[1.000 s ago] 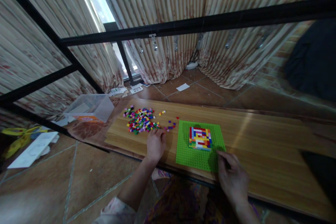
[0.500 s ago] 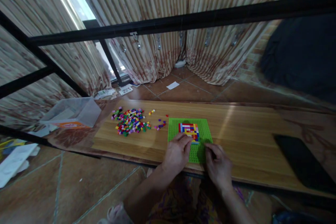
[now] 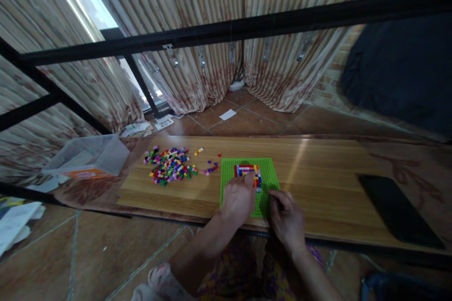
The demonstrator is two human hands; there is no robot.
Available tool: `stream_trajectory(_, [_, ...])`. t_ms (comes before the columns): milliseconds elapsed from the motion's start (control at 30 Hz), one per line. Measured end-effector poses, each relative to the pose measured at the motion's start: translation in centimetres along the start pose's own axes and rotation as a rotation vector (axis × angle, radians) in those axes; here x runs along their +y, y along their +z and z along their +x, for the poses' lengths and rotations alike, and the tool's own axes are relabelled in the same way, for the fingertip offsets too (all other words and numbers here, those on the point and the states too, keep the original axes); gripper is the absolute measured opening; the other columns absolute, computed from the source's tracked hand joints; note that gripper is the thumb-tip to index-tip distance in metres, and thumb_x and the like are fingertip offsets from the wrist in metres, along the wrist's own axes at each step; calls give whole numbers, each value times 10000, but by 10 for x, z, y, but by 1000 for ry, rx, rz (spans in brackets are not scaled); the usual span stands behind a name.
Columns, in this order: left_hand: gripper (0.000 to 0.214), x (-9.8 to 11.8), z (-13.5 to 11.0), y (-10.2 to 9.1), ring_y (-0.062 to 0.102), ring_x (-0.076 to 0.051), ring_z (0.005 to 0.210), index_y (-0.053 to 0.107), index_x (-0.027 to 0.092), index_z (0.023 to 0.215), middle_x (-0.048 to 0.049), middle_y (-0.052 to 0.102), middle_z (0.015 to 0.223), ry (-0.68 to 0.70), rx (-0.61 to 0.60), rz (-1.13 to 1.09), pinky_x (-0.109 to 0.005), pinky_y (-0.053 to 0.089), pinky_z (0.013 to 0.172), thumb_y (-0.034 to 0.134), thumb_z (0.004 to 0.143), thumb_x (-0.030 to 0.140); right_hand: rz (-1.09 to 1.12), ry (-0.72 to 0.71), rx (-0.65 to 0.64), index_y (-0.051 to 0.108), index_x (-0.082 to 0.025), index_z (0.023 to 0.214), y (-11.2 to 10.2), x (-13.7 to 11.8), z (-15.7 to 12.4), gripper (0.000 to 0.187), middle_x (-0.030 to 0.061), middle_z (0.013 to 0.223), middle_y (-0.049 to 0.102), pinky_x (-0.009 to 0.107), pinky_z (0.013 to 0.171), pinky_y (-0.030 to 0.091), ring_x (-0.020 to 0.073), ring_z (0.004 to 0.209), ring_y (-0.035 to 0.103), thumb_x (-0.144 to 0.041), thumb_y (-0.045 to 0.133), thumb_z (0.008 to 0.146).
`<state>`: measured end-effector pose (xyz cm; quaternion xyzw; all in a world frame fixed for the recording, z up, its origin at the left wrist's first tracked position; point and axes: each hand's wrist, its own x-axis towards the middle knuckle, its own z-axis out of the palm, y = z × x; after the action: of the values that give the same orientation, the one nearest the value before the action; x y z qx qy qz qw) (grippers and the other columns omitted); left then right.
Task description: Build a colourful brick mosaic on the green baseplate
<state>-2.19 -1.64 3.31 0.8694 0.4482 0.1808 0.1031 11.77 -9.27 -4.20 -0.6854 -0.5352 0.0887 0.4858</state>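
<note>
A green baseplate (image 3: 269,170) lies on the wooden board (image 3: 318,174), with a patch of multicoloured small bricks (image 3: 245,170) built on it. My left hand (image 3: 239,199) rests over the near part of that patch, fingers curled and pressing down on the bricks; what it holds, if anything, is hidden. My right hand (image 3: 286,218) sits at the plate's near right corner, fingers bent against the plate's edge. A pile of several loose coloured bricks (image 3: 168,164) lies to the left of the plate, with a few stray purple ones (image 3: 211,168) between.
A clear plastic box (image 3: 88,156) stands at the board's left end. A black flat slab (image 3: 397,210) lies on the right. Black metal bars (image 3: 247,28) cross above. Curtains hang behind, papers lie on the tiled floor.
My left hand left the loose brick pile and moved right onto the built patch on the baseplate. My right hand shifted closer to the plate's near corner. The view swung right.
</note>
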Motion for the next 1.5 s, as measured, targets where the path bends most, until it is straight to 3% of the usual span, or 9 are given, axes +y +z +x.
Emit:
stream_trajectory(267, [364,3,4,-7,696,-251,825,504,152,1231,-86,729,886,55,-72,21,-370,543,775,548,874,94,-10,-4,2,680,-205,969,0,-1,0,236,72,938,695,351,786,520,211,876,656,-309,469,946])
stream_trajectory(433, [360,2,8,-6,692,-234,836,502,162,1244,-68,731,904,55,-57,20,-359,541,790,568,892,124,-10,-9,7,678,-210,981,0,-1,0,228,69,941,696,353,788,523,209,879,656,-304,473,945])
stream_trajectory(567, [305,-5,4,4,679,-214,840,524,175,1209,-49,726,907,76,11,-16,-342,534,796,592,912,184,-10,-20,14,677,-211,971,0,-1,1,219,73,954,697,346,786,526,205,884,658,-298,477,947])
stream_trajectory(700, [82,-12,-3,16,658,-189,815,606,208,983,-31,710,855,113,139,-21,-312,506,768,549,960,262,-5,-32,15,677,-212,983,0,-1,1,223,72,956,699,351,794,528,203,883,659,-289,470,951])
stream_trajectory(800, [208,-14,-7,19,638,-183,816,635,211,847,-35,699,831,183,188,5,-312,492,764,498,988,277,-12,-28,12,678,-215,985,0,-1,1,226,72,957,699,353,791,527,206,884,660,-289,468,947])
stream_trajectory(1100, [224,-14,-12,23,629,-177,861,680,200,908,-48,702,896,262,259,38,-307,510,792,477,997,233,-15,-1,10,684,-215,968,0,-2,1,242,72,940,698,351,781,531,207,870,662,-308,462,947])
stream_trajectory(1500, [170,-18,-9,26,630,-195,912,647,182,906,-59,691,925,322,163,100,-318,521,812,496,979,206,-45,-22,11,689,-215,969,0,3,0,258,77,946,704,355,767,528,217,863,664,-326,459,934])
